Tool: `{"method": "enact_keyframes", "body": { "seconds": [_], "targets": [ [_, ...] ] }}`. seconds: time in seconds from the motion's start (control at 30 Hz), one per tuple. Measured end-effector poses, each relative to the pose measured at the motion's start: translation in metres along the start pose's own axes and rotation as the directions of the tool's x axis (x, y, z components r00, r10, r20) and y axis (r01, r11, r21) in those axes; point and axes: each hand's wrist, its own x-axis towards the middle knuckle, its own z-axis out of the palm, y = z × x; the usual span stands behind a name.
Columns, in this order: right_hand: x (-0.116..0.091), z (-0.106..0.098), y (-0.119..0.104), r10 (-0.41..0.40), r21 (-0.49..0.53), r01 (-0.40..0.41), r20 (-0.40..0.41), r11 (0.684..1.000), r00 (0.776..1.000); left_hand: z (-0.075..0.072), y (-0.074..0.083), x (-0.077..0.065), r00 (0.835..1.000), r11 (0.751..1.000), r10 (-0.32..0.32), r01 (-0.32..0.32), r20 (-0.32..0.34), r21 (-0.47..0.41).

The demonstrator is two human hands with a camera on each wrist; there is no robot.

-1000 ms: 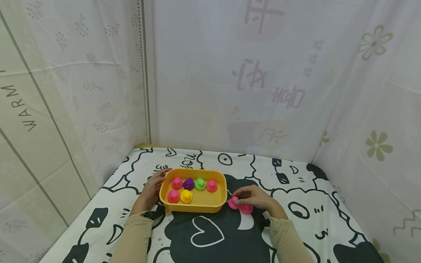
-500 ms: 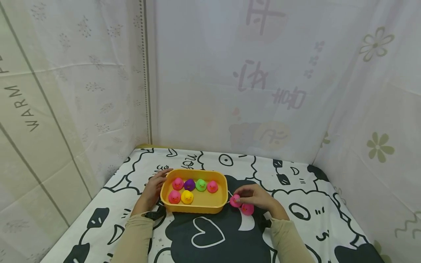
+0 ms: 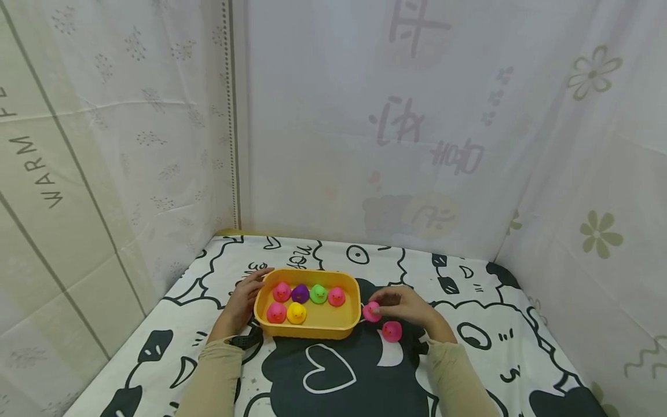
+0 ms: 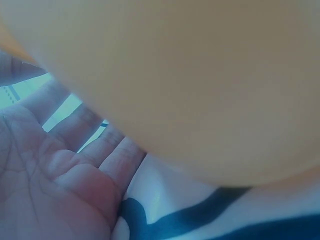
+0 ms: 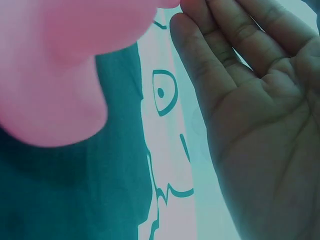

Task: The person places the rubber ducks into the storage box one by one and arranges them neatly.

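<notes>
My left hand (image 3: pixel 242 302) rests against the left end of a yellow plastic tray (image 3: pixel 307 332). In the left wrist view its fingers (image 4: pixel 75 125) lie nearly straight along the tray's outer wall. Inside the tray sit several rubber ducks: pink ones, a purple duck (image 3: pixel 300 293), a green duck (image 3: pixel 318 294) and a yellow duck (image 3: pixel 296 313). Just right of the tray, my right hand (image 3: pixel 409 308) pinches a pink duck (image 3: pixel 370 311) by its fingertips. Another pink duck (image 3: pixel 392 332) stands on the cloth below that hand, looming large in the right wrist view.
A white cloth (image 3: pixel 333 255) with black cartoon prints covers the table. Pale patterned curtains (image 3: pixel 323 116) hang behind it and on both sides. The tray's right half holds a bare stretch of floor near its front.
The pinched pink duck has risen slightly and moved apart from the other pink duck, which stays on the cloth. My left hand keeps its place at the tray.
</notes>
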Motion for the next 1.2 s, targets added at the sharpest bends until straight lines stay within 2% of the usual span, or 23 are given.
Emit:
{"method": "enact_keyframes", "body": {
  "seconds": [0.17,0.43,0.53,0.6,0.7,0.8,1.03,1.2],
  "targets": [
    [0.004,-0.005,-0.006,-0.017,-0.033,0.017,-0.014,0.999,1.000,0.001,0.000,0.000,1.000,1.000,0.000,0.000,0.001,0.001],
    [0.018,-0.011,-0.025,0.014,-0.035,-0.015,-0.036,0.999,0.999,0.001,0.003,0.000,1.000,1.000,-0.001,0.001,0.008,0.004],
    [0.027,-0.009,-0.030,-0.001,-0.023,0.000,-0.037,1.000,0.999,0.001,0.003,0.000,1.000,1.000,-0.004,0.004,0.009,0.008],
    [0.034,-0.007,-0.030,-0.041,-0.017,0.040,-0.026,0.999,0.999,0.000,0.002,0.001,1.000,1.000,-0.005,0.005,0.007,0.008],
    [0.046,-0.002,-0.032,-0.087,-0.009,0.087,0.001,0.996,0.996,0.000,0.002,0.001,1.000,1.000,-0.001,0.001,0.002,0.012],
    [0.058,0.003,-0.037,-0.099,-0.030,0.100,0.040,0.995,0.994,0.001,0.001,0.001,1.000,1.000,0.004,-0.004,-0.004,0.015],
    [0.087,0.016,-0.050,-0.021,-0.142,0.044,0.161,0.989,0.987,0.003,0.002,-0.001,1.000,1.000,-0.019,0.019,-0.008,0.013],
    [0.101,0.024,-0.063,0.022,-0.199,0.022,0.219,0.980,0.975,0.002,0.002,-0.003,1.000,1.000,-0.014,0.014,-0.001,0.016]
  ]
}}
